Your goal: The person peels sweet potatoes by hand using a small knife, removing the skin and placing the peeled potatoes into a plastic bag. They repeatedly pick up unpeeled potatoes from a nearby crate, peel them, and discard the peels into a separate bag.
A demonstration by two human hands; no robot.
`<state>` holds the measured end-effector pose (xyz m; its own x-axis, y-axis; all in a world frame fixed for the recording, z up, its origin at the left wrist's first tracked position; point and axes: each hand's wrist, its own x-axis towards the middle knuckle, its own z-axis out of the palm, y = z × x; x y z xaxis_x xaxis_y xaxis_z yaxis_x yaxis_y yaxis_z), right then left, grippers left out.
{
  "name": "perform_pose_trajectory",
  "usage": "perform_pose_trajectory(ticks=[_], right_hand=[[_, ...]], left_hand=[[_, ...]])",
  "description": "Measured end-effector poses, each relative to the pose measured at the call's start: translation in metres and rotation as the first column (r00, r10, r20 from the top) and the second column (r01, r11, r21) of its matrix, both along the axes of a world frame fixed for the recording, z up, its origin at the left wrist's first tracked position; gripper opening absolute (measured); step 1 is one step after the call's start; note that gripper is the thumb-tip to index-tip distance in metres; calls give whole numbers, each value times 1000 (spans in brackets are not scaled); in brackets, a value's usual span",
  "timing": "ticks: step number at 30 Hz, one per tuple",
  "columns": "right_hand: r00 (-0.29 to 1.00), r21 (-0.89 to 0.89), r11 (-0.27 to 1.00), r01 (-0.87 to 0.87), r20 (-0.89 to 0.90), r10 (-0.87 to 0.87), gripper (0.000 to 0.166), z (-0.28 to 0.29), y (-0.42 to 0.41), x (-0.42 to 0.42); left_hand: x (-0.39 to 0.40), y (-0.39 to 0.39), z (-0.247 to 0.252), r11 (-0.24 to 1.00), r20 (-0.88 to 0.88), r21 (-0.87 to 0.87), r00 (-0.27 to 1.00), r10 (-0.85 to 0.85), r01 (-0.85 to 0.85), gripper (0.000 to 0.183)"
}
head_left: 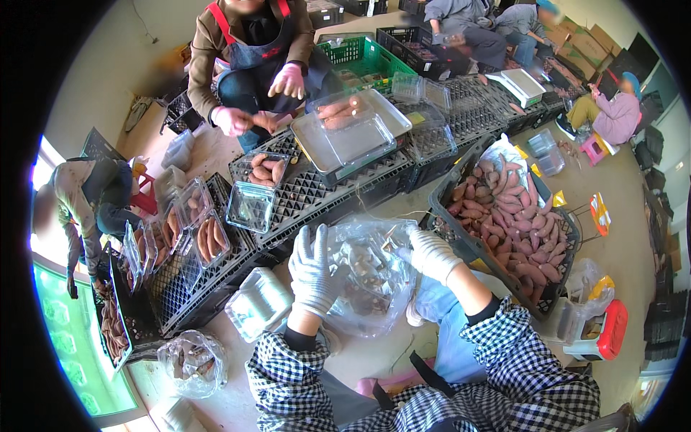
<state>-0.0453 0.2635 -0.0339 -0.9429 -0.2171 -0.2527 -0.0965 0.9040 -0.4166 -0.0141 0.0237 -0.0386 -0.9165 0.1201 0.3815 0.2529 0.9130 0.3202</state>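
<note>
Between my knees a clear plastic bag (pixel 372 275) stands on the floor, with pale scraps and brown bits inside. My left hand (pixel 313 275), in a white knit glove, is at the bag's left side, fingers straight and somewhat apart, with nothing seen in them. At the bag's upper right is my right hand (pixel 436 255), gloved alike. Its fingertips point into the bag and are partly hidden, so whether they grip anything is unclear. Reddish sweet potatoes (pixel 513 210) fill a dark plastic crate (pixel 464 259) to the right. Stacked clear clamshell boxes (pixel 262 299) lie left of my left hand.
Upturned black crates (pixel 345 200) form a bench ahead, bearing a scale (pixel 351 137) and filled clamshells (pixel 212 240). Across it a person holds a sweet potato (pixel 264 122). Another scrap bag (pixel 193 363) sits at left, a red-and-white container (pixel 600 332) at right. Other people work farther off.
</note>
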Motion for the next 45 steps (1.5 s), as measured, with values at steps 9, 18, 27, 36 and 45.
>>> perform_pose_trajectory(ticks=[9,18,27,36,45], right_hand=[[928,-756,572,-318,-125,352,29,17,-23,12],[972,11,972,-233,-36,233,44,22,-30,18],[965,241,936,-257,7,263,25,-10,-7,4],[963,59,986,-158,-213,167,27,-12,-12,-4],[959,115,966,-233,-138,248,32,-19,-60,-7]], left_hand=[[-6,27,44,844,-151,489,974,-167,221,63],[-16,26,-3,918,-91,397,995,40,-1,61],[-4,25,-9,996,155,-26,983,94,-91,84],[12,-137,23,966,367,-132,894,256,-222,34],[76,-321,-179,812,540,-242,622,567,-531,33]])
